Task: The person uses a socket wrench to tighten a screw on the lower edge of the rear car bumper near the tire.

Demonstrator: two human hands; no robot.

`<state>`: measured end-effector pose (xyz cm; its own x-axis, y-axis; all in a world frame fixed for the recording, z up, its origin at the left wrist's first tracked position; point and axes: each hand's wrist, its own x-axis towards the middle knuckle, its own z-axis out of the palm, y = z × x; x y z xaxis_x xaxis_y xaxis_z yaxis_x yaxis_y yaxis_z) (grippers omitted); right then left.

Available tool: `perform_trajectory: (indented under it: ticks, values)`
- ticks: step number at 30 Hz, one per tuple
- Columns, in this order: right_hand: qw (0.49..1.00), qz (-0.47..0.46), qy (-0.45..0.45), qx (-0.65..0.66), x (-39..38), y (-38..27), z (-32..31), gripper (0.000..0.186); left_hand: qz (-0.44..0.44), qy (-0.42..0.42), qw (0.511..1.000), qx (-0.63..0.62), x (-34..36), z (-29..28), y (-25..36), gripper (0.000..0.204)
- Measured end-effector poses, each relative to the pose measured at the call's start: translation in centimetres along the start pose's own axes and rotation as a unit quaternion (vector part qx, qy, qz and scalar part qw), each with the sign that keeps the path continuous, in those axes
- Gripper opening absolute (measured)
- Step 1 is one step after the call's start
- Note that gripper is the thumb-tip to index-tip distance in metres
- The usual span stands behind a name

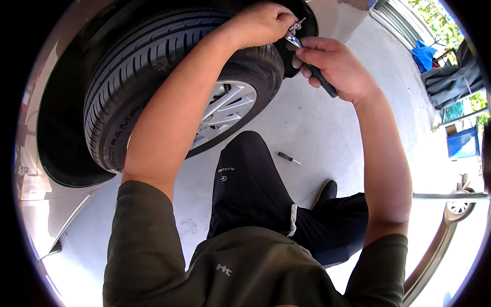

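Observation:
My right hand (335, 66) is wrapped round a ratchet wrench with a dark handle (325, 84) and a shiny chrome head (292, 40). The head points up and left, toward my left hand (261, 24). My left fingers are pinched together at a small silvery metal piece (296, 26), which sits right by the wrench head; its exact kind is too small to tell. Both hands are raised in front of the wheel well, beside the far end of a car tyre (153, 66). My left forearm crosses in front of the tyre and hides part of its silver alloy rim (230, 105).
A small screwdriver (289, 157) with a black handle lies on the pale floor (317, 133), beyond my bent knee (248, 153). Car bodywork (43, 215) rises at the left. Dark cloth (455, 77) and blue items hang at the far right, above another car (434, 245).

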<state>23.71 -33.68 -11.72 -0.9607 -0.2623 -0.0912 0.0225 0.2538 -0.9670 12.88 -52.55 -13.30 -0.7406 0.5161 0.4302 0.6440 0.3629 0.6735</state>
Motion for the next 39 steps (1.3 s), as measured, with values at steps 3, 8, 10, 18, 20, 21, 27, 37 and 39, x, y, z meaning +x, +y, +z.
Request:
perform_trajectory:
  ticks: [3, 8, 10, 18, 20, 21, 27, 37, 39]
  values:
    - [0.999, -0.008, 0.005, -0.043, 0.3, -0.7, -0.3, 0.020, -0.002, 0.037, 0.998, 0.041, 0.0, 0.1, 0.2, 0.034]
    - [0.997, -0.002, 0.006, -0.072, 0.6, -1.7, -1.1, 0.019, -0.012, 0.020, 0.999, 0.041, -0.1, 0.0, 0.4, 0.036]
    - [0.997, 0.004, 0.001, -0.073, 0.8, -2.0, -1.2, 0.019, -0.014, 0.014, 0.999, 0.041, 0.0, -0.2, 0.5, 0.037]
    - [0.999, 0.002, 0.026, -0.047, 0.5, -2.2, -1.3, 0.021, -0.009, -0.015, 1.000, 0.023, 0.4, -0.5, 0.9, 0.038]
    - [0.999, -0.010, 0.020, -0.040, 0.5, -2.1, -1.4, 0.021, -0.029, -0.029, 0.999, 0.006, 0.4, -0.5, 1.0, 0.038]
    - [0.999, -0.005, 0.021, -0.039, 0.6, -2.0, -1.5, 0.021, -0.049, -0.044, 0.998, -0.011, 0.3, -0.5, 1.0, 0.039]
    - [0.999, -0.012, 0.014, -0.026, 1.2, -0.9, -1.9, 0.024, -0.092, -0.051, 0.989, -0.106, 0.1, -0.6, 0.9, 0.029]
    - [0.998, -0.025, 0.031, 0.056, 1.5, 1.0, -1.0, 0.025, -0.073, 0.001, 0.992, -0.103, 0.4, -0.5, 0.3, 0.040]
    - [0.997, -0.023, 0.029, 0.070, 0.7, 1.1, -0.9, 0.024, -0.050, 0.025, 0.995, -0.085, 0.3, -0.4, 0.4, 0.039]
